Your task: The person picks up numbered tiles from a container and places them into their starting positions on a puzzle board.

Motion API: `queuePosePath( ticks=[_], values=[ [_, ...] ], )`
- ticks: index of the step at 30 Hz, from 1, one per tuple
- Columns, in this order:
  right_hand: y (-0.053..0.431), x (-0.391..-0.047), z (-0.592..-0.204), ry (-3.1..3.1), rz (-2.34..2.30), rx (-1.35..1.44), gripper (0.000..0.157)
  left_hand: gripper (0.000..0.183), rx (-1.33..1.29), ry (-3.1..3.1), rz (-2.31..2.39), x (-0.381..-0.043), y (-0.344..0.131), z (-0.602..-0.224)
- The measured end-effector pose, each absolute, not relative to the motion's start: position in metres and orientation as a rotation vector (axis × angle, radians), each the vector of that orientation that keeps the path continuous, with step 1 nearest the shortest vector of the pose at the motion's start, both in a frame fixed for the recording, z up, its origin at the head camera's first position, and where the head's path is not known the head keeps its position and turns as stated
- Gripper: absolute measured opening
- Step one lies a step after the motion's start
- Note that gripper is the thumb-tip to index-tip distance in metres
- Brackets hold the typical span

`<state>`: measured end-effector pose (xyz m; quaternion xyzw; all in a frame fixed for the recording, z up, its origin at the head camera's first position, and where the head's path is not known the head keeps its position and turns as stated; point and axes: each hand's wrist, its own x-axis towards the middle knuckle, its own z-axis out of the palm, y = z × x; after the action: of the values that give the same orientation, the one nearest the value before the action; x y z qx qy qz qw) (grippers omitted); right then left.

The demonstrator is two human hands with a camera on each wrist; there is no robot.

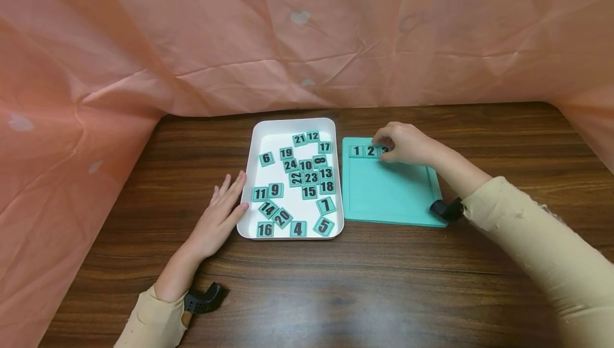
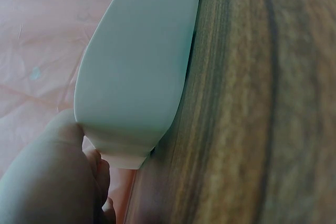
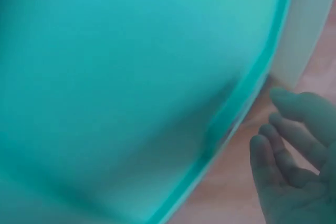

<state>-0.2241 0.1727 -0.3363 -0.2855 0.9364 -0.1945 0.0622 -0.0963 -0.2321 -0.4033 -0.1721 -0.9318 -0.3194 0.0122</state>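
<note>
Mid-frame, a white tray [image 1: 272,137] of number tiles [image 1: 305,165] sits beside the teal board [image 1: 390,191]. Your left hand [image 1: 220,215], straight-fingered, touches the tray; your right hand [image 1: 408,143], fingers loosely curved, released, partly hides the 3 tile [image 1: 385,150] on the board.

Tile 3 [image 1: 385,150] — partly behind fingers [image 1: 382,132]

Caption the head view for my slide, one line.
Left hand against the white tray of number tiles; right hand at tile 3, beside tiles 1 and 2 on the teal board.
</note>
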Motion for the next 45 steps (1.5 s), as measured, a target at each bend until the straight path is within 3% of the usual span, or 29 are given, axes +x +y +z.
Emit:
queuePosePath(
  ticks=[9,18,45],
  values=[
    [0.11,-0.182,-0.324,2.607,-0.858,-1.194,0.032,0.057,-0.537,-2.899,-0.987,-0.097,-0.232,-0.403],
    [0.065,-0.152,-0.338,2.373,-0.944,-1.301,0.03,0.056,-0.528,-2.904,-0.978,-0.097,-0.232,-0.404],
    [0.044,-0.136,-0.362,2.339,-0.687,-1.487,0.025,0.056,-0.527,-2.904,-0.989,-0.097,-0.23,-0.403]
  ],
)
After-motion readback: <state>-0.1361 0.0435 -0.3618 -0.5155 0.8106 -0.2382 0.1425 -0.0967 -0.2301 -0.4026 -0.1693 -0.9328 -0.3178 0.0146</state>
